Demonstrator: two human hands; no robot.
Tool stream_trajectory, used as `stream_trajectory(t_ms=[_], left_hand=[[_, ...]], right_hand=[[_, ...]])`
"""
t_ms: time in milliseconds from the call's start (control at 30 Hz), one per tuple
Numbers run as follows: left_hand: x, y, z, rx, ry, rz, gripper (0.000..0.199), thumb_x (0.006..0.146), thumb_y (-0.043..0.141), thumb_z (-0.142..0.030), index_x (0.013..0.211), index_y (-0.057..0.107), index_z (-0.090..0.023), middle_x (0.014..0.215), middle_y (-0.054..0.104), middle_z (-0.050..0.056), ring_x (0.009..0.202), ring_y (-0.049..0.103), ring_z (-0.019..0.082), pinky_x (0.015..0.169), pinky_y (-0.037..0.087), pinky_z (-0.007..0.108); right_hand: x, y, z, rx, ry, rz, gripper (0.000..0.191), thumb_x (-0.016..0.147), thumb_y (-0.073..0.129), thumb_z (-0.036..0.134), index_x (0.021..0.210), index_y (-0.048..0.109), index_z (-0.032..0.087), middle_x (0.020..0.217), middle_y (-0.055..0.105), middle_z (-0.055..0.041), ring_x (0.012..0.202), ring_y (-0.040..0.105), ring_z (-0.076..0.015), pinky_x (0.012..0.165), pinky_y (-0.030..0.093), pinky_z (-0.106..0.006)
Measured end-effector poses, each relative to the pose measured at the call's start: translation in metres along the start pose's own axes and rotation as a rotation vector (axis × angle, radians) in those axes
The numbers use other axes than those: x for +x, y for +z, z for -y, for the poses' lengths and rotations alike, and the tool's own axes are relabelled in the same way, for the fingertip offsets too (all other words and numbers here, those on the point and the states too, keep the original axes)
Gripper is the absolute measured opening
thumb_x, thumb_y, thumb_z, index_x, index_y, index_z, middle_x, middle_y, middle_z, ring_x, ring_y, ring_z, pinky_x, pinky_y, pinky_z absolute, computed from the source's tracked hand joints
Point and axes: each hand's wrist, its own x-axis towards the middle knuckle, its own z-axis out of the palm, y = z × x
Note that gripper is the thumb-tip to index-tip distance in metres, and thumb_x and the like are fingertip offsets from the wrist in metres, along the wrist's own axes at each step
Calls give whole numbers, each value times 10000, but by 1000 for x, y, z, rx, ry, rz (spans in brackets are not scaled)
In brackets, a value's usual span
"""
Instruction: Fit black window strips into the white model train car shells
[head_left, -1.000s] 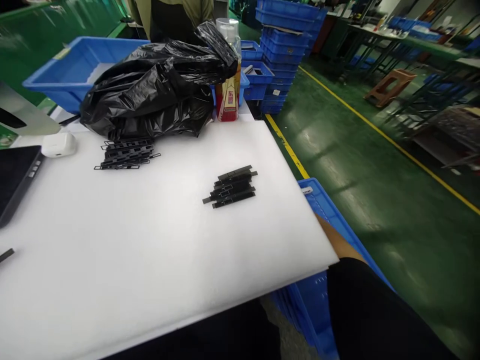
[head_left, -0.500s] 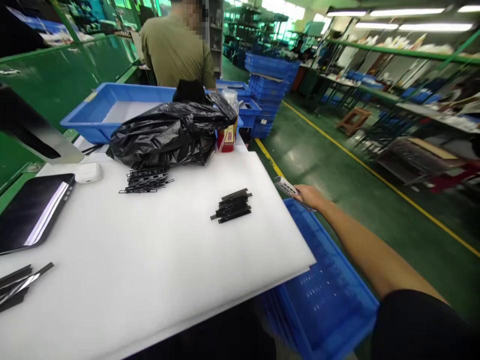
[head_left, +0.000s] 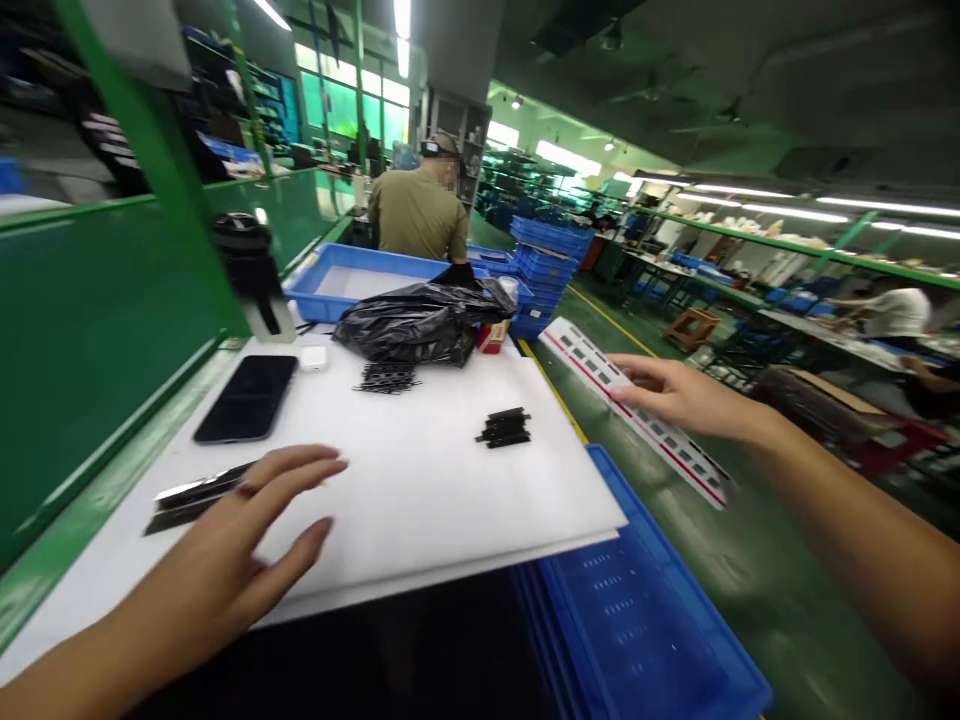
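Green factory floor point(head_left: 757, 590) off to the side, stacked blue plastic crates point(head_left: 547, 275) up ahead, and the action's on the white foam board point(head_left: 405, 510)! Right hand point(head_left: 675, 393) is clamped on a long white strip with red lines and dark square windows point(head_left: 637, 415), fingers wrapped across it, holding it tilted out past the board's edge over the floor. Left hand point(head_left: 240, 535) is open, fingers spread wide, right beside a short stack of glossy black strips point(head_left: 199, 497) on the board. Further up: a small stack of black frames point(head_left: 502, 428), a looser pile of black frames point(head_left: 386, 377), a black smartphone point(head_left: 246, 398) and a crumpled black plastic bag point(head_left: 420, 325). Under the near edge, a blue plastic crate point(head_left: 637, 625).
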Motion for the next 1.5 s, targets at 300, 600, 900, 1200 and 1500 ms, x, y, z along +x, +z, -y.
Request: stream_trajectory(t_ms=[300,600,900,1200,1500], left_hand=[[21,31,-16,-828,-318,302,457,882,648,-432,1245,518,-188,927,692,101,742,714,211,634,613,345],[5,37,-2,-807,-429,45,264,904,592,-332,1112,547,-176,669,652,1,567,665,144,586,563,258],[4,36,0,-874,-386,90,258,890,608,-322,1107,579,-186,754,615,7,640,674,148,596,589,264],[6,39,3,-885,-422,111,278,887,622,-331,1118,572,-185,722,639,10,577,657,130,575,588,256],[8,32,-3,-831,-461,119,245,903,596,-325,1117,562,-210,873,649,26,660,702,142,626,568,240]], right_hand=[[19,124,144,268,-318,649,564,913,544,560,1415,539,304,1067,736,-31,879,665,-220,778,502,-315],[110,178,203,335,-514,440,344,955,502,431,1093,723,206,949,742,-45,873,670,-187,793,510,-303],[160,243,272,246,-716,359,262,781,764,273,1038,749,224,974,662,-46,803,616,-161,745,472,-293],[155,243,266,142,-783,296,236,839,726,316,1064,725,244,981,660,-18,788,626,-126,728,484,-238],[191,218,196,-215,-541,-44,210,925,556,302,1063,672,196,1076,629,-96,855,621,-219,692,441,-311]])
